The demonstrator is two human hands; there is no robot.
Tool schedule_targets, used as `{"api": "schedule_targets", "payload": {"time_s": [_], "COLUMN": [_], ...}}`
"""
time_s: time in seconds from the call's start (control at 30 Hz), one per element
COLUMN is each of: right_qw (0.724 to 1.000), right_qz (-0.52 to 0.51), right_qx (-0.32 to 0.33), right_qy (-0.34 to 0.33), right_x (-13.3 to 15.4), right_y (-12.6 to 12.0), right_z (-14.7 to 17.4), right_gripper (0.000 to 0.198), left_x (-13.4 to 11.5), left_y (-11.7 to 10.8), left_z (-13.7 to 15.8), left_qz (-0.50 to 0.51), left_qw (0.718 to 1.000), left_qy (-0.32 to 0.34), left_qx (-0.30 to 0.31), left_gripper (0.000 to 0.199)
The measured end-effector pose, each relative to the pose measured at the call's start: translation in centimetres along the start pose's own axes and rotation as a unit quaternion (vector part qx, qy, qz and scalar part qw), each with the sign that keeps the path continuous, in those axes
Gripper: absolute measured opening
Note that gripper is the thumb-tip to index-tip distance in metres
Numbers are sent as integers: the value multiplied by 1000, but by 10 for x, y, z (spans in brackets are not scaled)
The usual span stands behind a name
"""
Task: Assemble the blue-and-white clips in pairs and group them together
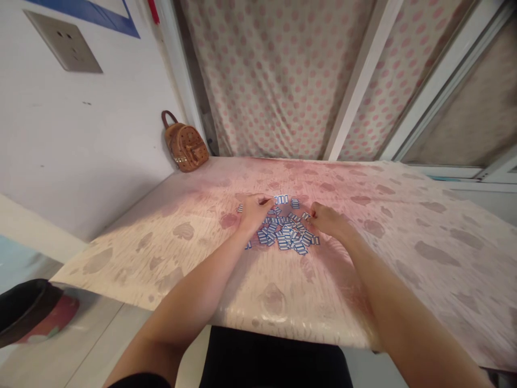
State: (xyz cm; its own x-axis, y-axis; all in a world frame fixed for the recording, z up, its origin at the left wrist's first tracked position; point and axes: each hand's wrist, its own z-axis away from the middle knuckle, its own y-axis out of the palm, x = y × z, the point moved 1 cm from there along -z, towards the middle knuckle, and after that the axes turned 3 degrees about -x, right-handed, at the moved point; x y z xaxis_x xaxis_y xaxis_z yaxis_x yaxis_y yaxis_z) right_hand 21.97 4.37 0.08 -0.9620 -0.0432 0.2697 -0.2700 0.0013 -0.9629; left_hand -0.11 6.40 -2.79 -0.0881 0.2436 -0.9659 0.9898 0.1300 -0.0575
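Several small blue-and-white cards (285, 237) lie in a loose, overlapping pile on the table in front of me. Beyond the pile stands a short, neat row of the same cards (281, 199). My left hand (253, 211) is at the left end of that row, thumb and forefinger pinched together at its edge; what is between them is too small to make out. At the pile's right edge, my right hand (325, 220) has its fingers curled, with a small card (306, 215) at the fingertips. Another little group of cards (295, 203) lies between the hands.
A patterned cloth (274, 302) covers the table. At the back left corner, a small brown backpack (186, 146) leans by the wall. Polka-dot curtains (274, 81) hang behind the table. A dark-rimmed bin (52, 312) stands on the floor at left.
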Motion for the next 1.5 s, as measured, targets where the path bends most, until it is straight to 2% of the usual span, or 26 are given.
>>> {"api": "schedule_targets", "payload": {"time_s": [0.2, 0.27, 0.37, 0.43, 0.53, 0.67, 0.8, 1.03, 1.27, 1.5], "right_qw": [983, 964, 917, 902, 903, 911, 917, 928, 934, 933], "right_qz": [-88, -140, -249, -282, -289, -291, -283, -256, -232, -233], "right_qx": [-164, -223, -287, -284, -254, -225, -205, -206, -206, -200], "right_qy": [5, -35, -124, -164, -190, -185, -191, -178, -178, -186], "right_x": [-5, -4, 2, 8, 16, 20, 19, 17, 17, 22], "right_y": [-6, -11, -15, -14, -9, -3, -1, 2, 4, 0], "right_z": [-5, -5, -3, 0, 3, 5, 4, 3, 2, 6], "right_gripper": [13, 19, 26, 27, 21, 12, 13, 13, 13, 12], "left_x": [-3, -4, -6, -7, -7, -4, -3, -5, -12, -16], "left_y": [1, 1, 2, 2, 3, 3, 4, 5, 8, 9], "left_z": [2, 2, 4, 5, 5, 4, 4, 6, 10, 13], "left_qz": [9, 13, 18, 19, 11, -2, -6, -30, 15, 22], "left_qw": [1000, 1000, 1000, 1000, 1000, 1000, 999, 997, 993, 993], "left_qy": [-9, -12, -15, -17, -5, 8, 0, 19, 14, 5], "left_qx": [0, 0, 1, 3, 12, 30, 50, 72, 114, 113], "left_gripper": [10, 10, 10, 10, 11, 14, 13, 14, 20, 31]}}
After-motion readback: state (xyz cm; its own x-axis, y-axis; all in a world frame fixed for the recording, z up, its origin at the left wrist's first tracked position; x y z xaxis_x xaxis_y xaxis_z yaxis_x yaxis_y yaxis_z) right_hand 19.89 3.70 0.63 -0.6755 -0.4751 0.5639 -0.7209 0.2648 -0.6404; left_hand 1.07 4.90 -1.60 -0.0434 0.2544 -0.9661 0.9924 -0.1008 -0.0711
